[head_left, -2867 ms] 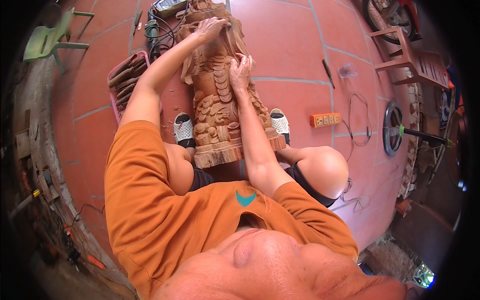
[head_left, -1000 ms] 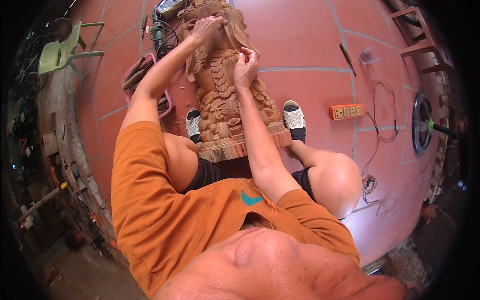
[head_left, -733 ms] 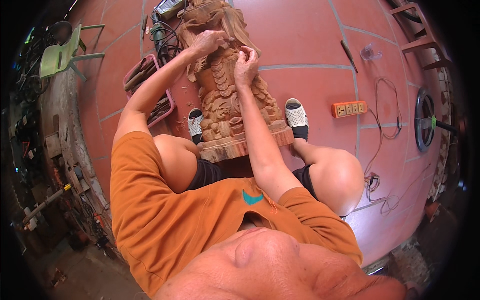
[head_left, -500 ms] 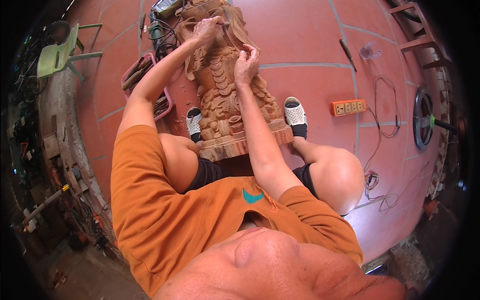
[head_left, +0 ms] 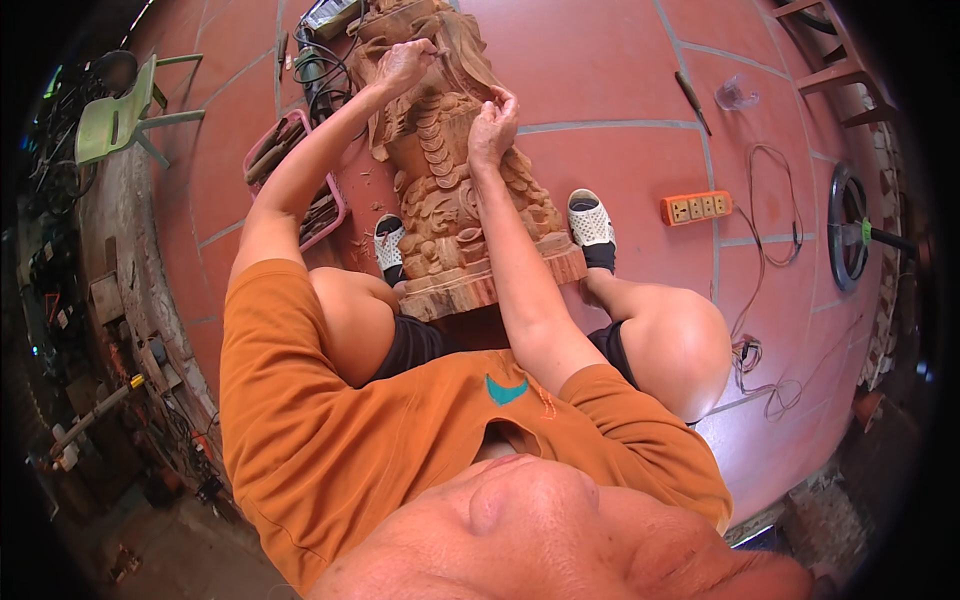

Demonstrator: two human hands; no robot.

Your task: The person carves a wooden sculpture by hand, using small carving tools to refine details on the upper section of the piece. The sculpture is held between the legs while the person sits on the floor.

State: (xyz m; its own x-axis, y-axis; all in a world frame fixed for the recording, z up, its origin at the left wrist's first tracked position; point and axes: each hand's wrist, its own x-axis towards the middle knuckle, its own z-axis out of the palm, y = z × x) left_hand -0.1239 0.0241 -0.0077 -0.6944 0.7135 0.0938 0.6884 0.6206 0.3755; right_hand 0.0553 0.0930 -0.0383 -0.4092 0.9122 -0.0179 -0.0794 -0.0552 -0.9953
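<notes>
Between my knees lies a carved wooden statue (head_left: pixel 437 170), its flat base (head_left: pixel 490 280) towards me and its far end at the upper edge. My left hand (head_left: pixel 404 67) is over the far part of the carving, fingers closed in a pinch. Something small and dark shows at those fingertips, too small to name. At the right side of the statue, nearer to me, is my right hand (head_left: pixel 493 127), its fingers bent together near the carved folds. Whatever it may grip is hidden.
Left of the statue, a pink basket (head_left: pixel 336 190) holds several hand tools, with a cabled power tool (head_left: pixel 311 68) beyond it. A green chair (head_left: pixel 112 120) stands farther left. On the right are an orange power strip (head_left: pixel 696 208), a dark-handled tool (head_left: pixel 692 103) and a clear plastic cup (head_left: pixel 735 92).
My left hand has shifted slightly left and towards me along the carving. The right hand stays almost where it was, and the statue has not moved.
</notes>
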